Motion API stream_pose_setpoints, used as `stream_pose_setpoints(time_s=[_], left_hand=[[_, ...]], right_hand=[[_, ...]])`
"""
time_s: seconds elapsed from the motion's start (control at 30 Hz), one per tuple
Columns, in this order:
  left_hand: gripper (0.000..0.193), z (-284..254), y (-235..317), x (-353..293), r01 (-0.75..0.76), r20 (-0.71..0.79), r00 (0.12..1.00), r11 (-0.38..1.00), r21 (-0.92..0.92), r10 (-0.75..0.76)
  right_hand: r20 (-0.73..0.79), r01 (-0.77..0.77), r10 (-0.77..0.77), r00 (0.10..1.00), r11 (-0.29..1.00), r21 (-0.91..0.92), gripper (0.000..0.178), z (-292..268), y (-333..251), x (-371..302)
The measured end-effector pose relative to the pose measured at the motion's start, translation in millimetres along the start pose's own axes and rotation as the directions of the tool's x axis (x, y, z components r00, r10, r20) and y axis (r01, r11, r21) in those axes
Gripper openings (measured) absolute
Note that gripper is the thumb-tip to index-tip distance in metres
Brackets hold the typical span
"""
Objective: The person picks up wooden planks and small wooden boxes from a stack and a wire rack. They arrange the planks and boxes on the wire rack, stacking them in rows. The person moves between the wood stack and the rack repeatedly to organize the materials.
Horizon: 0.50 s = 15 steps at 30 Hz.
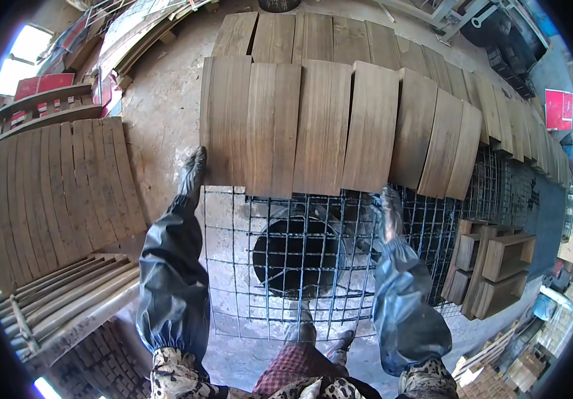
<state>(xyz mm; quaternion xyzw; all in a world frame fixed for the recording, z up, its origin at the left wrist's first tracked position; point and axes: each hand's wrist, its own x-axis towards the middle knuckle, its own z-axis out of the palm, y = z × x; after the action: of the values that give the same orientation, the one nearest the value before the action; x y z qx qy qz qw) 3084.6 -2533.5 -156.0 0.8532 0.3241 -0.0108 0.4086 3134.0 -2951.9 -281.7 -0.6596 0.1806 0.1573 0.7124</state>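
A row of long brown wooden pieces (273, 126) lies side by side in front of me, their near ends overhanging a wire mesh rack (233, 259). My left hand (194, 171), in a dark glove, is pressed along the left side of the leftmost piece. At the near right corner of the same group, my right hand (388, 211) is gloved too and touches the wood from below. Its fingertips are partly hidden under the edge. Between them, the hands span several pieces. Dark sleeve covers (170, 272) reach over both forearms.
Under the mesh shows a dark round opening (293, 256). Open wooden boxes (507, 258) are stacked at the right. More wooden pieces (350, 43) form a second row behind. A slatted wooden panel (60, 193) and a pile of slats (80, 299) stand at the left.
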Motion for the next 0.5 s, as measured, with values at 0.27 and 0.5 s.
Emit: stream_pose_setpoints(time_s=[0.27,0.5], left_hand=[[0.043,4,4,-6,-0.017,-0.032,0.999,0.992,-0.128,0.013],[0.045,-8,22,-31,-0.072,-0.094,0.994,0.963,-0.258,0.049]], right_hand=[[0.039,-0.023,0.017,0.999,0.990,0.141,0.038,7,-12,5],[0.364,-0.161,-0.088,0.927,0.784,0.599,0.041,7,-48,-10]])
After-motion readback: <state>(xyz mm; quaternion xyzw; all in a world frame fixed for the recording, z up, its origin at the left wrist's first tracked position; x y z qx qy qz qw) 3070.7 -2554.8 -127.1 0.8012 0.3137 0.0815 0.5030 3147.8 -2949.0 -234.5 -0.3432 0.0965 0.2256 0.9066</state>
